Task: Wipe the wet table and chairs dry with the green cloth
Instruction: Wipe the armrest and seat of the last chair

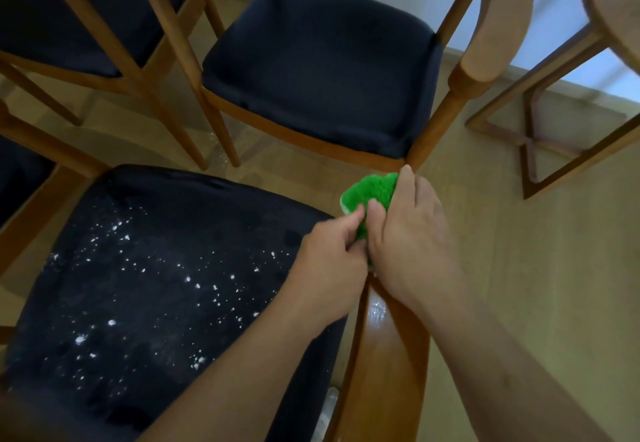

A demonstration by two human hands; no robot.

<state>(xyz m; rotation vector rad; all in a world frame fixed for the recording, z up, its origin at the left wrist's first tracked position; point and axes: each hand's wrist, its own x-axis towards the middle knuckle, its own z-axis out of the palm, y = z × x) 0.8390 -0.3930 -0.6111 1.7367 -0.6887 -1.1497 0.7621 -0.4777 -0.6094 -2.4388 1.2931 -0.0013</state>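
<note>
A wooden floor (519,268) fills the right and middle of the frame, with chairs crowding the left and top. The near chair (156,286), at lower left, has a dark seat speckled with bright water droplets, and its glossy wooden backrest (391,344) runs up the lower centre with a wet sheen on it. A second chair (322,71), with a dark seat, stands at upper centre, another chair (69,16) is at upper left, and a wooden frame (554,137) rests on the floor at upper right. At the centre, the right hand (412,234) curls over the green cloth (372,196) at the top end of the backrest, gripping it. The left hand (332,254), just beside it, pinches the cloth's near edge between thumb and fingers.
</note>
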